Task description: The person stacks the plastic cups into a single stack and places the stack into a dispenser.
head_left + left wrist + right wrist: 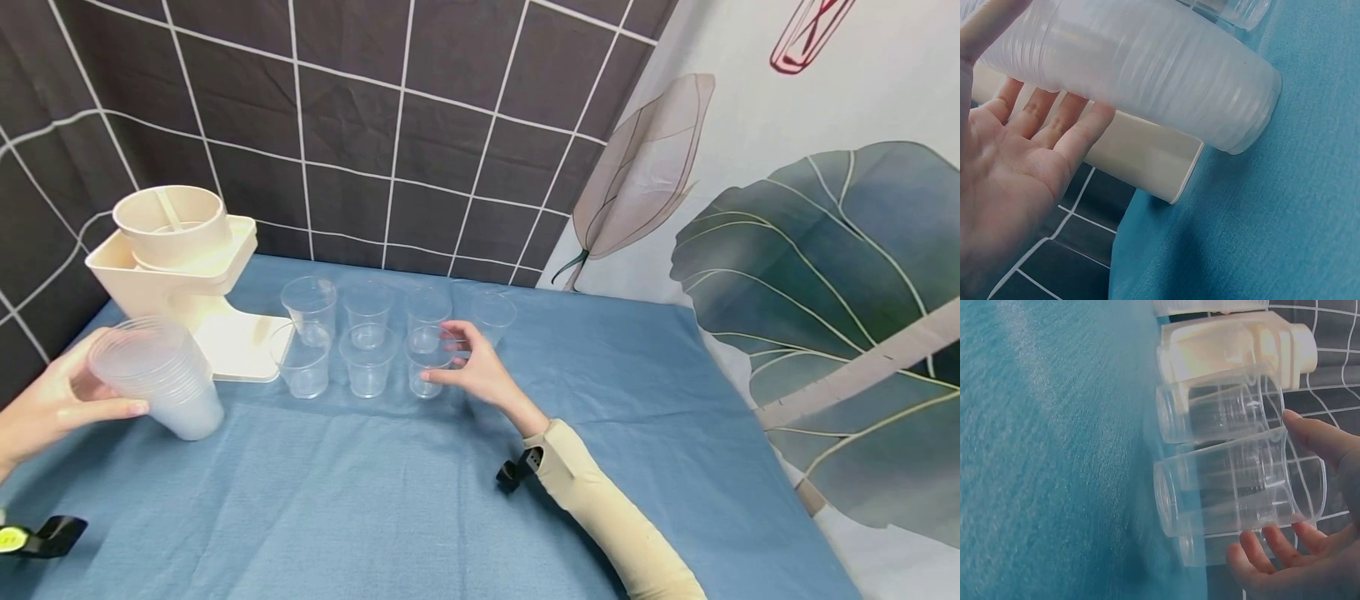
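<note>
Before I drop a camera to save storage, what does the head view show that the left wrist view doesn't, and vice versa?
Only head: the right hand and the leaf print.
Only left wrist: the left hand seen palm-on.
Both: that hand itself, stacked cups, cream stand, blue cloth and dark gridded backdrop.

Left hand [54,406] curved in grip; right hand [482,372] forward, thumb [1317,435] opposite fingers [1280,544], sleeved forearm [611,508] extended.

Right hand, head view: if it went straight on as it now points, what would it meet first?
The right hand would likely meet the right-end clear cup of the front row first; it stands between thumb and fingers, though depth leaves actual contact unclear.
</note>
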`<state>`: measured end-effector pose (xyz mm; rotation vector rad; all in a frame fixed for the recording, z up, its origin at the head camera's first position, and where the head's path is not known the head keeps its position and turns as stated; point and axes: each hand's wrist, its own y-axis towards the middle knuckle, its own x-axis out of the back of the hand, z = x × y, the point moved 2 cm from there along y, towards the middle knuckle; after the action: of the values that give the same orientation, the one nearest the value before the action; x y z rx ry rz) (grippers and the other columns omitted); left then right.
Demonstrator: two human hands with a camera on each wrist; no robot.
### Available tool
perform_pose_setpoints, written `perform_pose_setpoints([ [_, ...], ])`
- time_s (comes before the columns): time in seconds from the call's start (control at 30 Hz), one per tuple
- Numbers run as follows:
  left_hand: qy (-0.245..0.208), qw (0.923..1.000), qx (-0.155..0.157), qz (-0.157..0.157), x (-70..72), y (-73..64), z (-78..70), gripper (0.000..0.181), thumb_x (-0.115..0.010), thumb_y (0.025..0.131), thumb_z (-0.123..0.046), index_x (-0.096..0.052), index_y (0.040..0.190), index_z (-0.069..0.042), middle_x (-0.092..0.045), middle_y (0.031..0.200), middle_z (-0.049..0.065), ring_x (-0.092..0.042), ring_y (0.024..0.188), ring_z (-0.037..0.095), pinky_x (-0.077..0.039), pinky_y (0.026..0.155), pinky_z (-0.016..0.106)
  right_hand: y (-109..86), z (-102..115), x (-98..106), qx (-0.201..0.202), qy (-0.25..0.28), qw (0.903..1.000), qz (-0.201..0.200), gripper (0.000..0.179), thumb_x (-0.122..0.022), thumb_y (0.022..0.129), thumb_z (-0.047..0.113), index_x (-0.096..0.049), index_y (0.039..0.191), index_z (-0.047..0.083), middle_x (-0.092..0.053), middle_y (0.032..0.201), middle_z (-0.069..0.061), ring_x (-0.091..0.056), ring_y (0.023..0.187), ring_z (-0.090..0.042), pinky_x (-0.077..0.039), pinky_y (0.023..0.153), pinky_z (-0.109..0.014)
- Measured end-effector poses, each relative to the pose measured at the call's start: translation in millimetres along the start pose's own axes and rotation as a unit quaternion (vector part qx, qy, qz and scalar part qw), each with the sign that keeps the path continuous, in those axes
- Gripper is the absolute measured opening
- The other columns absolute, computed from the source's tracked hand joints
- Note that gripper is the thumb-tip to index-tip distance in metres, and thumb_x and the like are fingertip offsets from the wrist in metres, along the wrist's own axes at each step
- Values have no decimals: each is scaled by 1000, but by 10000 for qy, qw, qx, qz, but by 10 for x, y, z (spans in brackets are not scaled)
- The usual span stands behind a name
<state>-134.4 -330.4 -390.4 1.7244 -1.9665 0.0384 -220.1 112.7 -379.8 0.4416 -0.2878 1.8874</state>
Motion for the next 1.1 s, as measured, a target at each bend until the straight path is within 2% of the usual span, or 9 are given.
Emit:
perform_pose_setpoints([
  [0.2,2,10000,62,23,8,4,4,87,-63,67,29,-42,130,-28,-48,118,-22,-51,97,-12,-44,73,1,4,-5,-16,-21,29,10000,33,76,-81,75,15,-41,139,7,-50,139,-13,-50,125,-29,-44,103,-46],
  [0.47,-8,10000,-16,32,2,9,1,88,-62,66,30,-42,130,-26,-49,119,-21,-51,97,-11,-44,73,1,-6,-4,-17,-14,113,9999,3,73,-80,76,15,-42,137,9,-53,135,-12,-51,123,-30,-44,103,-45],
  [0.6,-73,9999,-87,59,3,12,6,88,-62,65,32,-43,131,-25,-49,119,-20,-51,98,-11,-44,74,2,-10,-3,-14,-17,147,9999,34,73,-80,76,16,-41,137,7,-52,136,-15,-51,124,-32,-44,104,-46],
  [0.83,-119,9998,-133,58,-1,15,2,89,-61,65,32,-43,131,-24,-50,118,-20,-52,98,-11,-45,74,2,-3,18,2,8,157,9999,-26,72,-79,77,15,-42,138,7,-53,135,-14,-52,122,-27,-44,103,-45],
  [1.1,-48,10000,-16,26,1,9,-6,88,-62,66,31,-42,130,-27,-49,118,-21,-51,97,-12,-44,73,1,-19,67,14,111,319,9994,-126,73,-79,77,14,-40,138,6,-51,135,-18,-52,123,-30,-42,105,-47],
])
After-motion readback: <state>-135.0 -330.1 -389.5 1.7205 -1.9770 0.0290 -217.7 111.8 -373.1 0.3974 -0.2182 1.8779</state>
